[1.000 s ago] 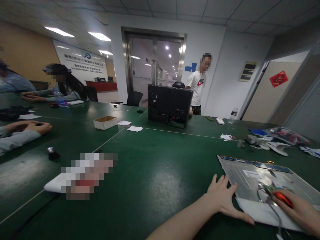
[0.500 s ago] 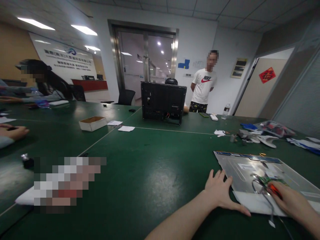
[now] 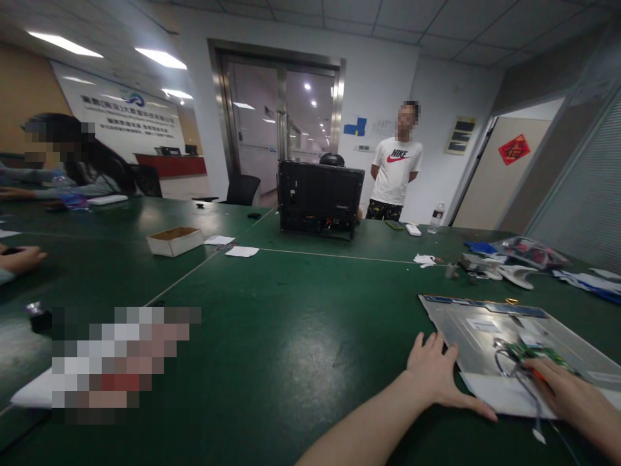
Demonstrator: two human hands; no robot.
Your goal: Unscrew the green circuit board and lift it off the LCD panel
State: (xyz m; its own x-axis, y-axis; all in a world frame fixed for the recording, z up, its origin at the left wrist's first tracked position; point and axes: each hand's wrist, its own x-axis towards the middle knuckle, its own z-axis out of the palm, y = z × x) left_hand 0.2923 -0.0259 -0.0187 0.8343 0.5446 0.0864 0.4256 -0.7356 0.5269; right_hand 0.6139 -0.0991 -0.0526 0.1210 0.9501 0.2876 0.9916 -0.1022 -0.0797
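Observation:
A flat metal-backed display panel (image 3: 473, 353) lies on the table at the right, with a green circuit board (image 3: 538, 353) and loose cables (image 3: 526, 388) on its back. Spread against the panel's left edge, my left hand (image 3: 433, 372) has its thumb along the near corner and fingers apart. My right hand (image 3: 565, 388) is closed round an orange-handled tool (image 3: 539, 374), apparently a screwdriver, at the near side of the board. Its tip is hidden among the cables.
A black monitor (image 3: 320, 200) stands at the far side, with a person (image 3: 395, 168) behind it. An open box (image 3: 174, 241) sits left of centre. Gloves and small parts (image 3: 485, 265) lie beyond the panel. A co-worker's hand (image 3: 22, 259) rests at far left.
The panel and both my hands have shifted slightly right. My right hand stays closed on the tool at the board. The camera view has turned a little.

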